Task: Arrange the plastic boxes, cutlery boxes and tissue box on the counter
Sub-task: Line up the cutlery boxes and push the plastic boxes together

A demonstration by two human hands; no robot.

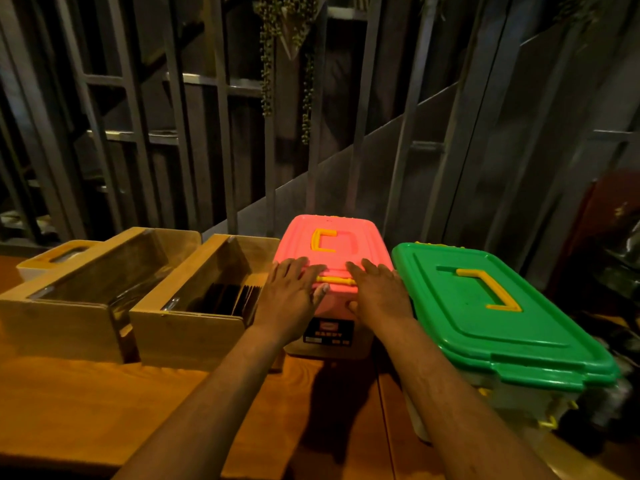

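A plastic box with a pink lid (337, 230) and yellow handle stands at the back middle of the wooden counter (104, 403). My left hand (292, 292) and my right hand (379, 292) lie flat on the lid's near edge, thumbs over the front, either side of a yellow latch. To its right sits a larger plastic box with a green lid (485, 306). Two open wooden cutlery boxes (79, 303) (194, 323) stand side by side to the left; the nearer one holds dark flat items. A tissue box with a yellow slotted top (52, 259) sits behind them.
A dark slatted wall and metal bars run right behind the boxes, with hanging green plants (277, 46) above. The counter's right edge lies just past the green-lidded box, with dark cluttered things (616, 271) beyond it.
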